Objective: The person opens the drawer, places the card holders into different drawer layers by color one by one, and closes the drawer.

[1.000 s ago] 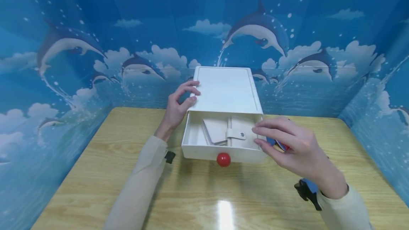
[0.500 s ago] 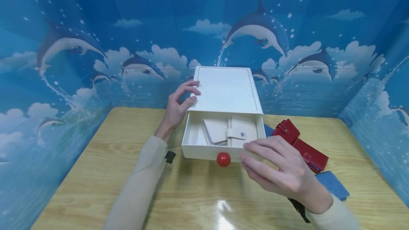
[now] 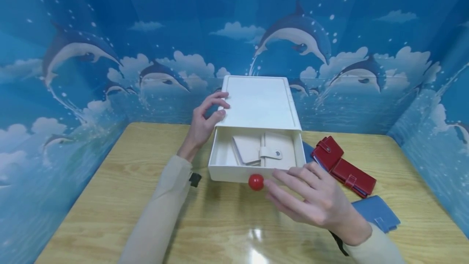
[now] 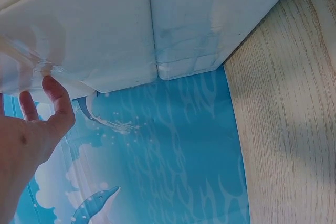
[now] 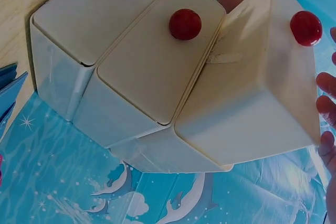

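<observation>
A white drawer cabinet (image 3: 261,103) has its top drawer (image 3: 228,173) pulled out. Inside lie cream wallets, one (image 3: 247,148) slanted beside another with a snap strap (image 3: 270,153). My left hand (image 3: 203,122) rests its fingertips on the cabinet's left side and top edge. My right hand (image 3: 316,199) is before the drawer front's right part, fingers extended and slightly bent, holding nothing. Its fingertips are close beside the red ball knob (image 3: 255,182); whether they touch it I cannot tell. In the right wrist view, two lower drawer fronts (image 5: 157,61) stand closed, each with a red knob.
Right of the cabinet, two red wallets (image 3: 353,177) lie on the wooden table (image 3: 121,190). A blue wallet (image 3: 379,213) lies nearer, partly behind my right hand, and another blue piece (image 3: 307,150) shows beside the drawer. A dolphin-print backdrop (image 3: 190,23) surrounds the table.
My right hand has moved left and down from the drawer's right side to near the red knob, uncovering the red and blue wallets. My left hand stays in place.
</observation>
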`<state>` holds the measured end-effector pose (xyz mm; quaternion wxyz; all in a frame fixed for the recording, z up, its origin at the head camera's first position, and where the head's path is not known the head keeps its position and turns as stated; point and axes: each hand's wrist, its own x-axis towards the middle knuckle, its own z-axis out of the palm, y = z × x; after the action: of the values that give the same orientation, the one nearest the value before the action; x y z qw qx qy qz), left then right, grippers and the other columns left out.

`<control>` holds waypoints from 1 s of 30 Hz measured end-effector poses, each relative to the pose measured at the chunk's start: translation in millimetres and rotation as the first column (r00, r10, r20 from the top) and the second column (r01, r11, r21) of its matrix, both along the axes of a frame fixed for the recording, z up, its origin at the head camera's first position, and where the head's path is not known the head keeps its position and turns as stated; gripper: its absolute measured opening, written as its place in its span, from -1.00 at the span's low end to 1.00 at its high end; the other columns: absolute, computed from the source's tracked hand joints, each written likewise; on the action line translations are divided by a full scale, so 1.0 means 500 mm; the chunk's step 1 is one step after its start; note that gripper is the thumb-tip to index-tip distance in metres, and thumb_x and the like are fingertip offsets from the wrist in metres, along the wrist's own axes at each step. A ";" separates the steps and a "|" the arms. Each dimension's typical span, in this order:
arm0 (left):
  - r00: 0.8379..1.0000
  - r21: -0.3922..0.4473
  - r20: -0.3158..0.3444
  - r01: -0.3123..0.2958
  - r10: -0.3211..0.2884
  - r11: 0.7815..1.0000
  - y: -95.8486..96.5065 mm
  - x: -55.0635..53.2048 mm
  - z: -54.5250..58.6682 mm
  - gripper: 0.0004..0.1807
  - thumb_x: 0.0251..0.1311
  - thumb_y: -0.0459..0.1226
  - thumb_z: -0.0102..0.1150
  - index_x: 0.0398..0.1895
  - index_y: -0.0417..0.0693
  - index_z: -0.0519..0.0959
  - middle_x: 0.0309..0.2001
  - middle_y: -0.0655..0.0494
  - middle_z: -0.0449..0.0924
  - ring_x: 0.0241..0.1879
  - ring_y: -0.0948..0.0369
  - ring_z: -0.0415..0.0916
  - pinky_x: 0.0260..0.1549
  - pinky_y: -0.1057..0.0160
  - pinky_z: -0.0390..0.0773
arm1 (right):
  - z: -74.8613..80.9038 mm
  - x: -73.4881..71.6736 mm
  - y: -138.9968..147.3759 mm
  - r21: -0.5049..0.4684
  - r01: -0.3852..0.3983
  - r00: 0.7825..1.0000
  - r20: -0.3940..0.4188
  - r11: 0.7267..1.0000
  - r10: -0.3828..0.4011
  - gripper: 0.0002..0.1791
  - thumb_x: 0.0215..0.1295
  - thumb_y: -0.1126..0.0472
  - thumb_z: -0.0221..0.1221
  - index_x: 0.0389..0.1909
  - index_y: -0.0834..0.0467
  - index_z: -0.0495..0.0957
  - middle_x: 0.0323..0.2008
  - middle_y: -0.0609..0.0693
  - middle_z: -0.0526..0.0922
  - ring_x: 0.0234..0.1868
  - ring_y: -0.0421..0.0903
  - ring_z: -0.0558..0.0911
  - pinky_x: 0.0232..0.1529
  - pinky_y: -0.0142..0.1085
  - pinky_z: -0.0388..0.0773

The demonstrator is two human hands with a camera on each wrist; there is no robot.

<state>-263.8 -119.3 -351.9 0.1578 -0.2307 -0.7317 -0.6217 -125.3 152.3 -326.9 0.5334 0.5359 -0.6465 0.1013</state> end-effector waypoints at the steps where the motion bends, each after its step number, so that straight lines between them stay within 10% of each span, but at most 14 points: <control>1: 1.000 0.002 -0.002 0.002 -0.002 1.000 0.000 0.000 0.000 -0.73 0.39 -0.19 0.07 -0.05 -0.15 0.64 0.39 0.11 0.50 0.60 0.02 0.11 0.57 -0.21 -0.02 | 0.000 0.000 -0.001 0.004 0.010 1.000 -0.009 1.000 -0.010 -0.74 0.43 0.06 0.20 -0.24 0.11 0.79 -0.39 0.07 0.82 -0.51 -0.08 0.66 -0.57 -0.30 0.41; 17: 1.000 0.002 -0.016 -0.003 0.003 1.000 0.002 0.000 0.001 -0.72 0.38 -0.20 0.06 -0.05 -0.18 0.64 0.39 0.06 0.49 0.60 -0.05 0.10 0.56 -0.25 -0.04 | -0.026 -0.004 0.007 0.057 0.170 0.985 -0.046 0.984 -0.167 -0.75 0.51 0.11 0.12 -0.06 0.07 0.76 -0.22 0.06 0.83 -0.41 -0.04 0.66 -0.54 -0.22 0.39; 30: 1.000 -0.005 0.000 -0.018 0.018 1.000 0.003 0.003 0.002 -0.73 0.37 -0.19 0.08 -0.05 -0.15 0.64 0.39 0.09 0.50 0.60 -0.02 0.10 0.56 -0.25 -0.02 | -0.029 -0.016 -0.004 0.015 0.156 0.984 -0.084 0.988 -0.154 -0.77 0.49 0.19 0.15 -0.13 0.16 0.77 -0.24 0.11 0.83 -0.39 -0.03 0.71 -0.53 -0.27 0.52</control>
<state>-262.6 -117.8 -350.7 0.1627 -0.2243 -0.7354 -0.6183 -133.2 150.1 -341.4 0.5601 0.4933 -0.6648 0.0304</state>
